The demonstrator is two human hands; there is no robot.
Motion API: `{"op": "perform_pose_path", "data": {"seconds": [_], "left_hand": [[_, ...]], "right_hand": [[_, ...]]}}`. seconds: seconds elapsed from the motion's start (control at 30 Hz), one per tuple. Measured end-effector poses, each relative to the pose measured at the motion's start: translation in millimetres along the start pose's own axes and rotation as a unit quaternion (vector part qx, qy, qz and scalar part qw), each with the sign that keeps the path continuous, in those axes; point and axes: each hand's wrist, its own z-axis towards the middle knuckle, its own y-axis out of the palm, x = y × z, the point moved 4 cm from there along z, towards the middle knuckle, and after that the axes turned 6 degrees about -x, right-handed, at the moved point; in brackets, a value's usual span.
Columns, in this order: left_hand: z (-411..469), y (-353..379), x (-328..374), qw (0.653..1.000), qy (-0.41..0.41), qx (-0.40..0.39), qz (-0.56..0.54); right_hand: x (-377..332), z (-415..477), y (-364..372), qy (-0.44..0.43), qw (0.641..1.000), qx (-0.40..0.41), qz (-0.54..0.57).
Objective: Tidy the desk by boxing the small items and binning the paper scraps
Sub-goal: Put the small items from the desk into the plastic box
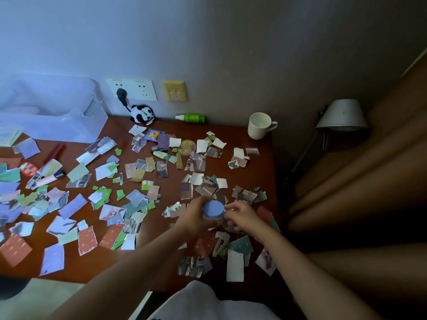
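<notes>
Torn paper scraps (136, 197) cover most of the brown desk (175, 181). My left hand (196, 215) grips a small round jar with a blue lid (213, 210) just above the desk at the front right. My right hand (241, 215) is beside the jar with its fingertips at the jar's right side; whether it grips the jar I cannot tell. A pearl hair clip (221, 243) lies below the hands. A clear plastic box (57, 121) stands at the back left.
A white mug (260, 125), a green spray bottle (191, 118) and a panda plush (141, 114) stand along the wall. A gold round tin (187, 147), a red pen (54, 153), a pink tube (49, 179) and a red badge (28, 169) lie among scraps. A lamp (342, 116) stands at right.
</notes>
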Motion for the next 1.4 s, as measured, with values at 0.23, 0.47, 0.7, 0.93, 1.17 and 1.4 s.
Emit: {"op": "perform_pose_path", "data": {"seconds": [0.23, 0.47, 0.7, 0.93, 1.17, 1.4], "left_hand": [[-35.3, 22.4, -26.2, 0.997, -0.06, 0.022, -0.044], [-59.7, 24.9, -39.6, 0.995, -0.082, 0.04, -0.048], [-66.1, 23.2, -46.1, 0.99, -0.115, 0.059, -0.062], [-68.6, 20.7, -49.3, 0.99, -0.119, 0.051, -0.048], [-68.4, 5.8, -53.5, 0.99, -0.112, 0.055, -0.064], [-65.2, -40.5, -64.1, 0.986, -0.099, 0.115, -0.069]], "right_hand": [[27.0, -14.1, 24.4, -0.089, 0.935, 0.003, -0.343], [32.8, -16.6, 43.8, -0.134, 0.848, 0.011, -0.513], [34.3, -10.5, 50.0, -0.143, 0.813, 0.01, -0.564], [29.5, -10.0, 47.5, -0.142, 0.812, 0.03, -0.565], [17.2, 1.0, 37.2, -0.082, 0.931, -0.013, -0.356], [-21.3, 19.1, 52.5, -0.078, 0.979, 0.024, -0.185]]}}
